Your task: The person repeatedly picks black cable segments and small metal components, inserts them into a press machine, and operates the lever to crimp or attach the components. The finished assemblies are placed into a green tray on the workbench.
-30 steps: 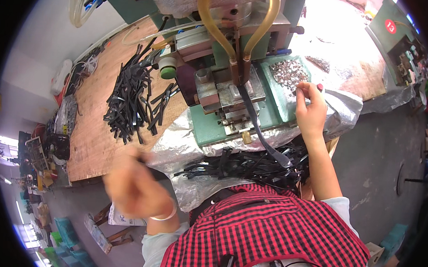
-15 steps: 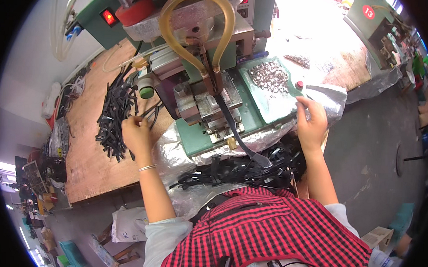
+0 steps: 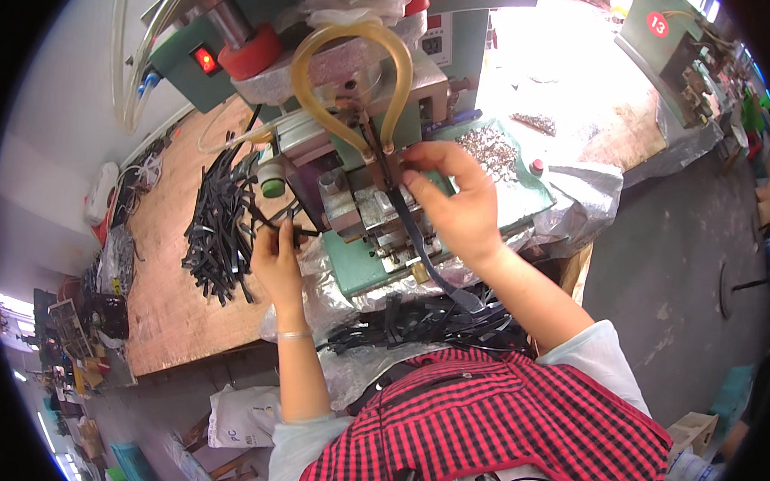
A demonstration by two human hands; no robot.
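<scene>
A bench press (image 3: 352, 209) with a green base stands in front of me. From its tooling a black strap (image 3: 419, 242) hangs forward, its flat wider end toward me. My right hand (image 3: 464, 205) is at the press head, thumb and forefinger closed together beside the upright brown metal piece that a yellowish hose (image 3: 302, 65) loops into. Whatever sits between those fingertips is too small or hidden to name. To the left of the press, my left hand (image 3: 277, 262) pinches a black strip (image 3: 306, 232), beside a pile of black strips (image 3: 218, 225) on the wooden table.
Small metal pieces (image 3: 489, 152) lie heaped on a green tray (image 3: 533, 200) right of the press, near a red button (image 3: 537, 166). More black strips (image 3: 399, 323) rest below the press's front edge. A green knob (image 3: 273, 187) juts out at its left.
My right hand has moved left from the tray's right edge to the press head. My left hand has shifted right, away from the pile and toward the press, with a black strip.
</scene>
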